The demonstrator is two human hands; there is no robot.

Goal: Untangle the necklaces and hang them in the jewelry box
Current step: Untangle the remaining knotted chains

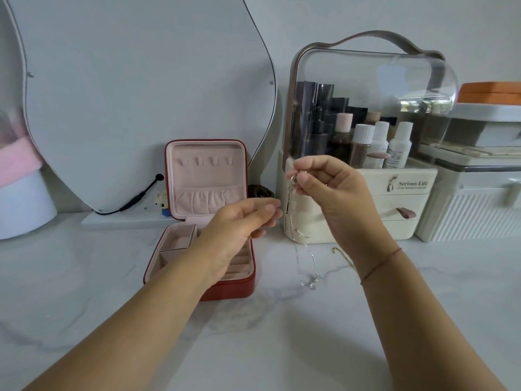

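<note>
Pinching the silver necklace in our right hand, we let it dangle to the counter. Our left hand hovers beside it, loose and seemingly empty. The open jewelry box has bare hooks, and the gold chain lies untouched.

On countertop: open jewelry box left of cosmetics organizer, mirror behind box, storage case right of organizer. Before organizer: hanging necklace, second chain on countertop just right.

Home vanity: mirror, cosmetics organizer, marble top.
</note>
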